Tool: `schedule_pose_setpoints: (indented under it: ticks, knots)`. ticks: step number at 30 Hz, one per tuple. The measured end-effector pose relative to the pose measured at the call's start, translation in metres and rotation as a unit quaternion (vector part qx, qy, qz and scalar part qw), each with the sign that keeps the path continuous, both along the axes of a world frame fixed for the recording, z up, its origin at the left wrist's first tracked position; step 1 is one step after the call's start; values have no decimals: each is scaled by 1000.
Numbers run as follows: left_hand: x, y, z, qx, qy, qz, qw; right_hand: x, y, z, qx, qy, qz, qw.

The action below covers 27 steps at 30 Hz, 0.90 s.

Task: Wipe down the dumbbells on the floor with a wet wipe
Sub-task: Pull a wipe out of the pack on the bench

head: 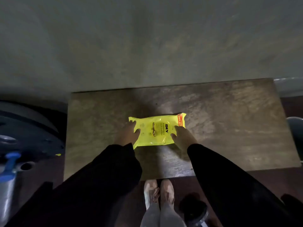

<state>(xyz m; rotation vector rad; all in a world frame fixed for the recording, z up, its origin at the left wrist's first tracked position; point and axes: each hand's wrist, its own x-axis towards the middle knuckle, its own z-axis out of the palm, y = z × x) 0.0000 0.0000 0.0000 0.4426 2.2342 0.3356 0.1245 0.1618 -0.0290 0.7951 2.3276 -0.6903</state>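
Pack of wipes [157, 130] lies flat, long axis left-right, label upside-down.

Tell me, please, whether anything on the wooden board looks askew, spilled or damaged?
Nothing stands out. The yellow wipes pack lies flat and slightly turned on the wooden board, unopened as far as visible, with the left hand and right hand at its ends.

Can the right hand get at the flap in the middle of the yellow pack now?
Probably yes. The right hand already rests on the yellow pack's right end, and the top between both hands is uncovered; the left hand only touches the other end.
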Motion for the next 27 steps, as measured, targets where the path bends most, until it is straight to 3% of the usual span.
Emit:
schedule_pose_setpoints:
  ticks: [8,17,23,27]
  knots:
    - [9,-5,-60,-9,6,-50,999,-18,-12,-39,70,69,-105,990]
    - [22,-11,-70,28,0,-20,999,-24,-17,-38,47,109,-240,963]
    - [28,-1,-62,75,1,-12,997,-14,-34,-30,10,225,-311,923]
    - [38,6,-67,100,-24,-23,994,-12,-43,-26,16,293,-283,913]
